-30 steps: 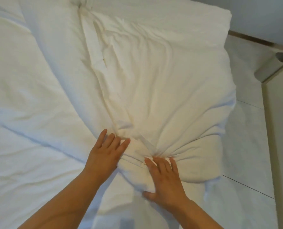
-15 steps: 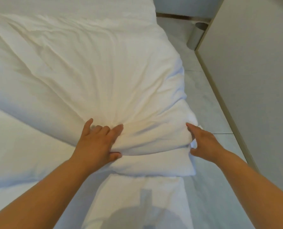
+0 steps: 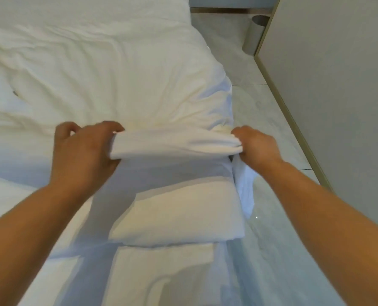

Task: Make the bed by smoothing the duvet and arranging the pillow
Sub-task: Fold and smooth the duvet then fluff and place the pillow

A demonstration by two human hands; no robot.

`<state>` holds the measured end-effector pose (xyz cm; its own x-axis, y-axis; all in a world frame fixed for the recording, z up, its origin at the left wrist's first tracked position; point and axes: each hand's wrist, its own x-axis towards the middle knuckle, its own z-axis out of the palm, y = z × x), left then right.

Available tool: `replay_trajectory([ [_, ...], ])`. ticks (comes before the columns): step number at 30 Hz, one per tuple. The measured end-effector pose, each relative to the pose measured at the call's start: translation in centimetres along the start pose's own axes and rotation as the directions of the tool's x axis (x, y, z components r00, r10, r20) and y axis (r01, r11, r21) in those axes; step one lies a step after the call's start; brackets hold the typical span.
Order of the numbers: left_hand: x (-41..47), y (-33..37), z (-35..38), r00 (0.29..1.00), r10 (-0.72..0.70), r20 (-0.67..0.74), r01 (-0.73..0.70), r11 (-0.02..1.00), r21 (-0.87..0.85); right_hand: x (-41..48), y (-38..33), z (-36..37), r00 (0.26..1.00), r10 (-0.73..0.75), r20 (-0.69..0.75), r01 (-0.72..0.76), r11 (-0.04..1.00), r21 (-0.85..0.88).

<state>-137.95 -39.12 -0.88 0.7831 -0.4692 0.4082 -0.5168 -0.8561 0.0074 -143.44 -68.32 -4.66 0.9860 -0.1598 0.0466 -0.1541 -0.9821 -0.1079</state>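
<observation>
A white, creased duvet [image 3: 108, 80] covers the bed across the upper left of the view. Its near edge [image 3: 174, 144] is lifted off the bed in a tight band between my hands. My left hand [image 3: 84, 151] grips the left end of that band, thumb under and fingers over. My right hand [image 3: 256, 144] is closed on the right end, at the duvet's corner by the bedside. Under the raised edge lies a white folded layer of bedding [image 3: 183, 215]. I cannot tell whether it is a pillow.
Pale glossy floor tiles [image 3: 272, 217] run along the right side of the bed. A grey wall or cabinet panel [image 3: 338, 96] with a wooden trim stands at the right. A grey cylindrical bin [image 3: 253, 34] sits on the floor at the far end.
Both hands went from pressing on the duvet to gripping its near edge and lifting it. My right hand moved right to the corner. The view shifted towards the wall.
</observation>
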Motion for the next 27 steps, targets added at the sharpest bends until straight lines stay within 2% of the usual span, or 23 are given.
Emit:
replay_trajectory([
  [1,0.5,0.2,-0.8,0.999,-0.009,-0.035,0.009,1.000,-0.008,-0.3,0.8,-1.5,0.980,-0.056,-0.193,0.065,0.997,0.040],
  [3,-0.3,0.6,-1.6,0.991,0.021,-0.135,-0.025,0.999,-0.022,-2.1,1.9,-3.7,0.897,-0.121,-0.424,0.156,0.987,0.047],
  [5,-3.0,1.2,-1.0,0.978,0.091,-0.189,-0.094,0.996,-0.008,-5.3,2.5,-2.3,0.889,-0.164,-0.428,0.185,0.983,0.007],
  [7,-6.3,1.0,0.5,0.988,0.136,-0.075,-0.138,0.990,-0.015,-8.5,2.0,1.7,0.950,-0.142,-0.277,0.166,0.984,0.067],
  [9,-8.7,0.4,2.0,0.981,0.182,0.069,-0.180,0.983,-0.035,-10.9,0.6,5.7,0.996,-0.084,-0.009,0.085,0.986,0.145],
  [10,-9.2,0.2,2.3,0.975,0.198,0.105,-0.195,0.980,-0.038,-11.3,0.0,6.5,0.992,-0.028,0.123,0.006,0.985,0.174],
  [12,-8.8,-0.2,2.2,0.962,0.227,0.149,-0.223,0.974,-0.042,-11.5,-0.2,7.5,0.958,0.123,0.261,-0.187,0.954,0.236],
  [13,-8.2,-0.3,2.0,0.951,0.255,0.174,-0.251,0.967,-0.044,-11.5,0.0,7.2,0.950,0.152,0.272,-0.228,0.935,0.271],
  [16,-7.3,-1.7,1.5,0.921,0.292,0.257,-0.293,0.955,-0.035,-12.1,0.5,6.8,0.998,0.009,0.055,-0.023,0.965,0.262],
  [17,-7.3,-2.8,1.4,0.926,0.262,0.270,-0.268,0.963,-0.016,-12.1,0.3,6.7,0.999,-0.030,-0.033,0.037,0.967,0.251],
  [19,-7.2,-5.4,1.6,0.950,0.170,0.261,-0.191,0.980,0.057,-12.1,-0.7,6.3,0.993,-0.116,-0.026,0.119,0.968,0.222],
  [21,-6.8,-6.9,1.2,0.950,0.125,0.287,-0.170,0.976,0.138,-11.9,-1.5,5.6,0.991,-0.134,0.007,0.126,0.949,0.288],
  [23,-6.1,-6.8,0.2,0.931,0.117,0.345,-0.187,0.966,0.177,-11.5,-1.6,5.2,0.995,-0.098,0.000,0.094,0.954,0.284],
  [24,-5.9,-6.5,-0.4,0.925,0.097,0.367,-0.168,0.972,0.167,-11.1,-1.8,4.7,0.997,-0.054,0.046,0.040,0.961,0.273],
  [26,-5.9,-6.0,-1.8,0.931,0.063,0.361,-0.124,0.981,0.149,-10.3,-2.3,2.7,0.960,-0.031,0.277,-0.012,0.988,0.152],
  [27,-6.5,-6.0,-2.4,0.931,0.055,0.360,-0.114,0.983,0.146,-10.0,-2.5,2.1,0.945,-0.069,0.319,0.033,0.992,0.118],
])
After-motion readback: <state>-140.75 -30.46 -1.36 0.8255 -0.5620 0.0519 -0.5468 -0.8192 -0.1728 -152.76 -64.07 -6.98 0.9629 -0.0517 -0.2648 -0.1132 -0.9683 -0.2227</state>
